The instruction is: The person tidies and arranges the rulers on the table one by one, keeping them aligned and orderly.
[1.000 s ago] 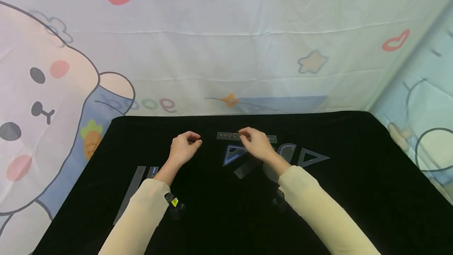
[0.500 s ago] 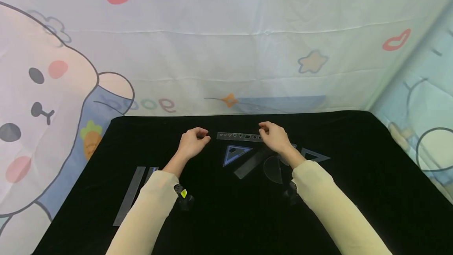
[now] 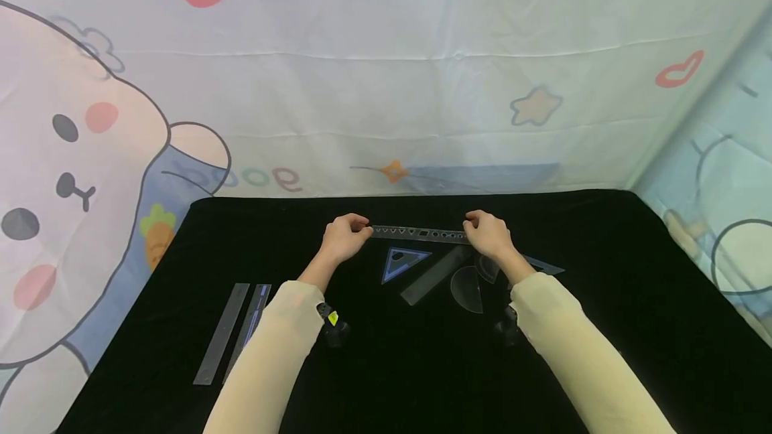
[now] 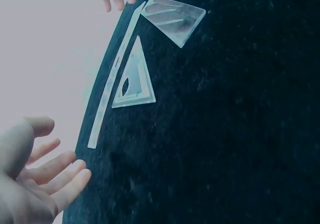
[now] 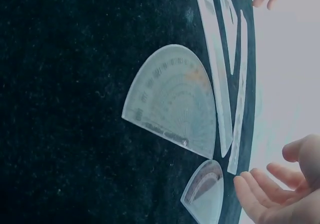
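Note:
A clear stencil ruler (image 3: 419, 234) with cut-out shapes lies across the far part of the black cloth. My left hand (image 3: 345, 240) is at its left end, fingers loosely bent, with a gap between thumb and fingers in the left wrist view. At the other end is my right hand (image 3: 490, 236), likewise with thumb and fingers apart in the right wrist view. Nearer to me lie a blue-edged set square (image 3: 403, 262), a slanted clear ruler (image 3: 434, 278), a large protractor (image 5: 172, 103) and a smaller protractor (image 5: 206, 186).
Two more rulers lie at the left, one plain (image 3: 222, 333) and one blue-marked (image 3: 256, 307), partly behind my left sleeve. A second set square (image 3: 545, 265) is mostly hidden by my right arm. A printed curtain (image 3: 386, 86) hangs behind the black-covered table (image 3: 386, 367).
My right hand has moved right along the stencil ruler to its right end. My left hand has moved right and forward to its left end. The stencil ruler shows no clear shift.

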`<state>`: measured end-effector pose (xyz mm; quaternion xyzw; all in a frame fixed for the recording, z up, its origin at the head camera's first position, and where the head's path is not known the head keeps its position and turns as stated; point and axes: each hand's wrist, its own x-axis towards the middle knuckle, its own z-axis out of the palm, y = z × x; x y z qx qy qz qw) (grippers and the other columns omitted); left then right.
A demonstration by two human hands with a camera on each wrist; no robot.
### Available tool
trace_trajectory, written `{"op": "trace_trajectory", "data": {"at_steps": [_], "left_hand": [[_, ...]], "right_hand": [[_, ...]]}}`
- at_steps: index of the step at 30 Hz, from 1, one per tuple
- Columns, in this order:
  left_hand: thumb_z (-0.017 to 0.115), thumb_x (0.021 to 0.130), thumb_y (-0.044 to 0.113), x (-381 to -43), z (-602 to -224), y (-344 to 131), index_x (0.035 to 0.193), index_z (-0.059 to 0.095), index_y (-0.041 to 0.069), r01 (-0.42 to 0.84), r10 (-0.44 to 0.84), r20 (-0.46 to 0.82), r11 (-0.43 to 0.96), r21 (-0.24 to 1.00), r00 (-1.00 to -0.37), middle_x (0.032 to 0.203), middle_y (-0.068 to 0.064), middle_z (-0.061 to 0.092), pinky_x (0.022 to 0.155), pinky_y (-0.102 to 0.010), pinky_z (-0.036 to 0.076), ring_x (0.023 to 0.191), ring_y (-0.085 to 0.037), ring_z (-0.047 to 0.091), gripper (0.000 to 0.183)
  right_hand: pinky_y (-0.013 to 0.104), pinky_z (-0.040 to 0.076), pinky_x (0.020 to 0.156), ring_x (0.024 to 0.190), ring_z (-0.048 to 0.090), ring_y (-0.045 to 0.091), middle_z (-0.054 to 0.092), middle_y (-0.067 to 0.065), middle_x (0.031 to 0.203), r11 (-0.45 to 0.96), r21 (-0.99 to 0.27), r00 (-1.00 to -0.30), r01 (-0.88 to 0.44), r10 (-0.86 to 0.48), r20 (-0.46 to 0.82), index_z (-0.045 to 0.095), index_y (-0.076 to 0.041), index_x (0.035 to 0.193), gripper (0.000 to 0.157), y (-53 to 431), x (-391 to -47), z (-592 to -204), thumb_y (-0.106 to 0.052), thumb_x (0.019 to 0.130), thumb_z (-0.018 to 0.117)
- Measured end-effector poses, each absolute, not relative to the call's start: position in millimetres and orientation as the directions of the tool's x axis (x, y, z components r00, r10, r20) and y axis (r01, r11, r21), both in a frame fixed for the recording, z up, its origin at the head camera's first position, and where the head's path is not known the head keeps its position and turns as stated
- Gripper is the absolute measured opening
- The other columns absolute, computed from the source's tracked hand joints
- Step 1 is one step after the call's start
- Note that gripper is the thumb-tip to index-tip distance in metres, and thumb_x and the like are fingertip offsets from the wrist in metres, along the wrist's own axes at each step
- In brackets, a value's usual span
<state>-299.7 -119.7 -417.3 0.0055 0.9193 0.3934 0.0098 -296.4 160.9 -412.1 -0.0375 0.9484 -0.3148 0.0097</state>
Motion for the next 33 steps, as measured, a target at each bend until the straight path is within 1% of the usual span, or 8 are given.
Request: {"op": "trace_trajectory", "data": {"at_steps": [2, 5, 8, 10, 15, 20, 23, 33], "left_hand": [[0.057, 0.09, 0.023, -301, -418, -116, 0.114, 0.061, 0.007, -0.001, 0.016, -0.017, 0.685, 0.728, -1.0, 0.111, -0.011, 0.063, 0.086, -0.039, 0.049, 0.101, -0.026, 0.058, 0.029], [0.056, 0.09, 0.024, -302, -420, -111, 0.114, 0.061, 0.007, -0.009, 0.013, -0.024, 0.68, 0.733, -1.0, 0.112, -0.011, 0.063, 0.086, -0.039, 0.049, 0.102, -0.025, 0.057, 0.029], [0.056, 0.09, 0.023, -302, -421, -107, 0.115, 0.061, 0.006, -0.017, 0.002, -0.025, 0.679, 0.734, -1.0, 0.112, -0.011, 0.063, 0.086, -0.039, 0.049, 0.102, -0.026, 0.058, 0.03], [0.056, 0.09, 0.023, -303, -423, -105, 0.115, 0.061, 0.006, -0.024, -0.008, -0.025, 0.679, 0.734, -1.0, 0.112, -0.011, 0.063, 0.086, -0.039, 0.05, 0.101, -0.026, 0.059, 0.03], [0.056, 0.09, 0.023, -306, -428, -104, 0.114, 0.061, 0.007, -0.053, -0.042, -0.033, 0.672, 0.738, -0.999, 0.112, -0.012, 0.063, 0.084, -0.039, 0.05, 0.098, -0.026, 0.06, 0.029], [0.056, 0.09, 0.024, -310, -431, -103, 0.114, 0.061, 0.007, -0.075, -0.055, -0.052, 0.672, 0.737, -0.997, 0.112, -0.011, 0.063, 0.083, -0.039, 0.051, 0.097, -0.026, 0.061, 0.03], [0.056, 0.09, 0.025, -310, -430, -102, 0.114, 0.061, 0.007, -0.084, -0.057, -0.062, 0.676, 0.732, -0.996, 0.112, -0.01, 0.063, 0.083, -0.04, 0.05, 0.097, -0.025, 0.061, 0.03], [0.057, 0.089, 0.025, -309, -426, -96, 0.111, 0.062, 0.008, -0.109, -0.091, -0.065, 0.679, 0.726, -0.994, 0.11, -0.009, 0.064, 0.082, -0.04, 0.049, 0.095, -0.025, 0.061, 0.029]], "right_hand": [[0.047, 0.048, 0.083, 0.105, 0.056, 0.035, 0.055, 0.023, 0.123, 0.796, -0.604, -0.997, -0.035, -0.067, -0.03, 0.045, 0.003, 0.131, 0.042, 164, -296, -412, -0.02, 0.097, 0.039], [0.05, 0.044, 0.092, 0.111, 0.052, 0.037, 0.053, 0.024, 0.126, 0.789, -0.615, -0.996, 0.008, -0.048, -0.074, 0.043, 0.004, 0.132, 0.043, 168, -296, -413, -0.021, 0.097, 0.038], [0.05, 0.043, 0.094, 0.113, 0.051, 0.037, 0.052, 0.024, 0.127, 0.781, -0.623, -0.994, 0.035, -0.035, -0.1, 0.042, 0.005, 0.132, 0.044, 170, -296, -413, -0.022, 0.098, 0.038], [0.049, 0.044, 0.093, 0.112, 0.052, 0.036, 0.052, 0.024, 0.125, 0.779, -0.625, -0.993, 0.046, -0.031, -0.111, 0.042, 0.005, 0.132, 0.044, 170, -295, -413, -0.022, 0.098, 0.037], [0.046, 0.048, 0.087, 0.1, 0.06, 0.033, 0.054, 0.024, 0.122, 0.764, -0.639, -0.987, 0.09, -0.02, -0.162, 0.04, 0.005, 0.133, 0.045, 168, -295, -413, -0.023, 0.098, 0.036], [0.046, 0.048, 0.086, 0.093, 0.063, 0.03, 0.054, 0.024, 0.121, 0.763, -0.637, -0.984, 0.109, -0.008, -0.178, 0.041, 0.004, 0.133, 0.046, 166, -296, -415, -0.024, 0.098, 0.036], [0.046, 0.048, 0.086, 0.092, 0.063, 0.03, 0.054, 0.023, 0.121, 0.762, -0.637, -0.984, 0.113, -0.003, -0.178, 0.042, 0.004, 0.133, 0.046, 165, -297, -415, -0.024, 0.097, 0.036], [0.041, 0.051, 0.083, 0.097, 0.061, 0.031, 0.049, 0.024, 0.128, 0.71, -0.688, -0.979, 0.152, 0.015, -0.202, 0.04, 0.003, 0.134, 0.046, 164, -298, -416, -0.025, 0.097, 0.036]]}}
